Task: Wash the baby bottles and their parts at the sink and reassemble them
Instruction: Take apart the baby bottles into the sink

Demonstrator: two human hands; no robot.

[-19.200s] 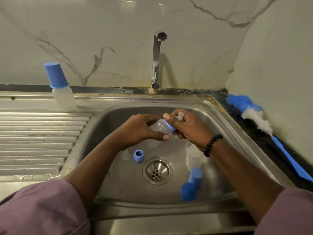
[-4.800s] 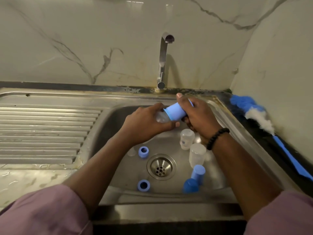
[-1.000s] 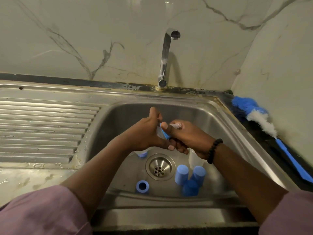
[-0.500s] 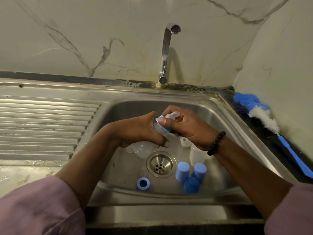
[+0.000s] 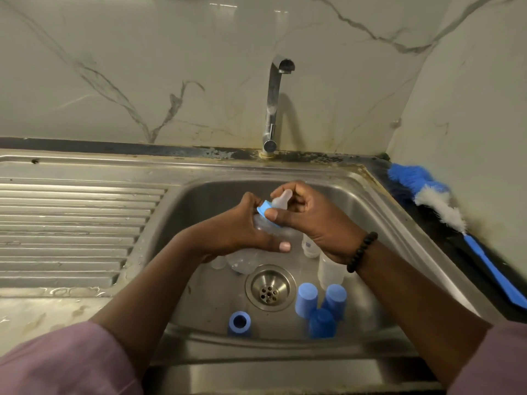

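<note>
Item: clear bottle (image 5: 263, 223), tilted over the sink (image 5: 379, 220) basin, body wrapped in my left hand (image 5: 239, 229). Blue collar ring (image 5: 263, 208) with teat (image 5: 281, 199) sits at its neck, pinched by my right hand (image 5: 310, 220), thumb on the ring. Three blue caps (image 5: 306, 299) near the drain (image 5: 269, 287).
</note>
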